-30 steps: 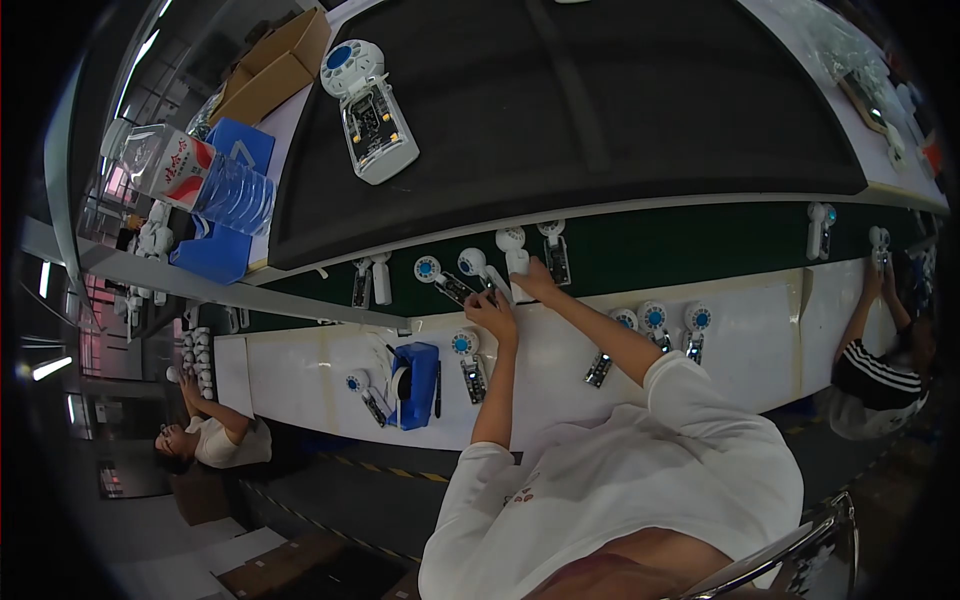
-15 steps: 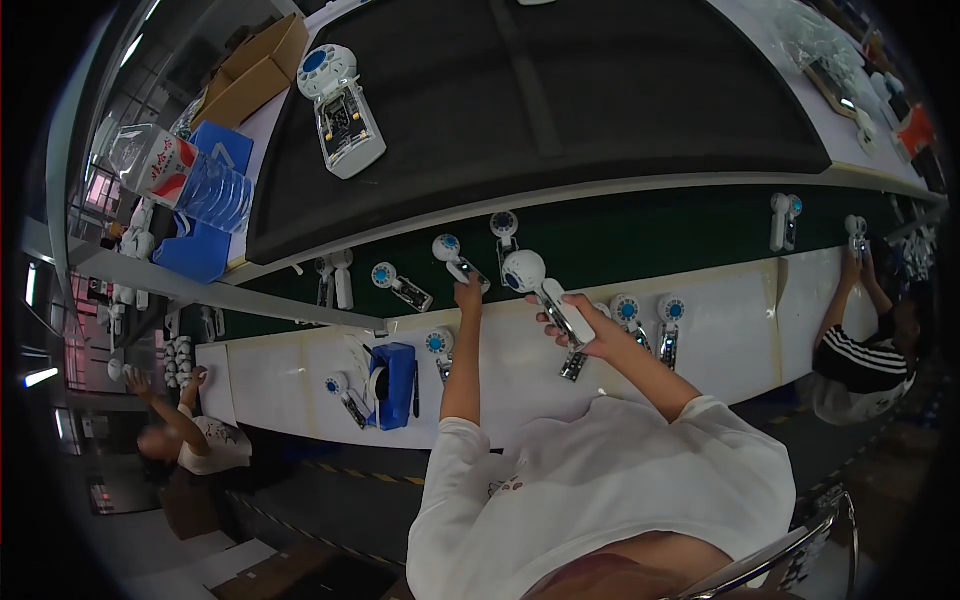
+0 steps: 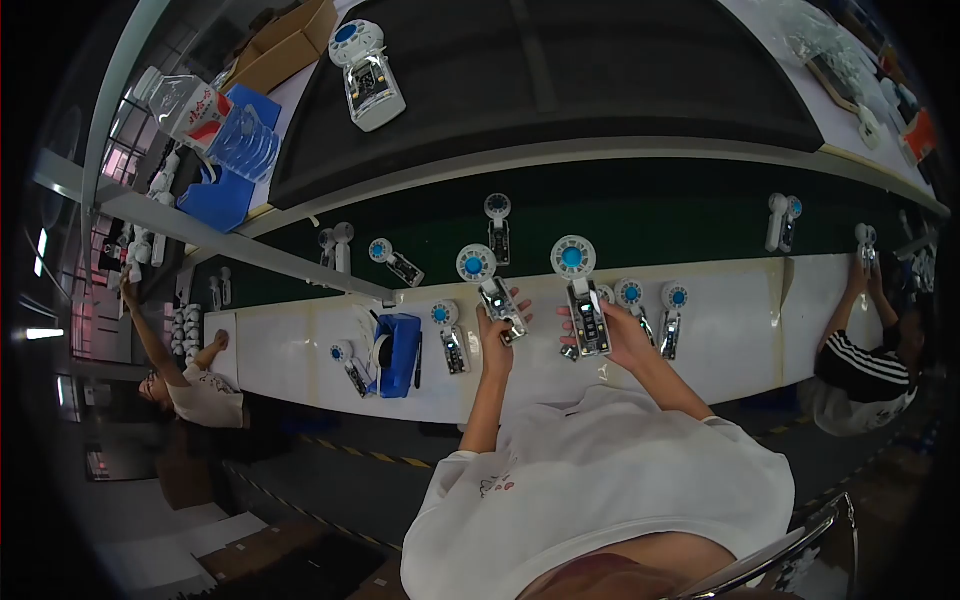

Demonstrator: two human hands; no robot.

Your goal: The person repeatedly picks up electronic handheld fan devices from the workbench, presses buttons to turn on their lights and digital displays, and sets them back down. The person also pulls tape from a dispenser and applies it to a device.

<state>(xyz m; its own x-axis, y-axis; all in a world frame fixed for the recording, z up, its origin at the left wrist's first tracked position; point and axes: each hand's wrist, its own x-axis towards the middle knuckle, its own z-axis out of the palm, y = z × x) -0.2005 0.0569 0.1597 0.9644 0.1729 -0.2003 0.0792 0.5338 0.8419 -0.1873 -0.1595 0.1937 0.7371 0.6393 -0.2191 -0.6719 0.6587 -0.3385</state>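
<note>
While the left hand (image 3: pixel 497 338) grips one open-backed white fan (image 3: pixel 496 300), the right hand (image 3: pixel 628 338) has got a second fan (image 3: pixel 583 292), both held up side by side over the counter (image 3: pixel 735 325) with circuit boards (image 3: pixel 590 324) showing. More fans (image 3: pixel 454 345) lie on the counter either side, plus a blue bin (image 3: pixel 402 368) with a dark pen (image 3: pixel 418 368) right next to it. Beyond that it's a green belt (image 3: pixel 650 215), then a black mat (image 3: pixel 640 80) with one more unit (image 3: pixel 374 92) on it
</note>
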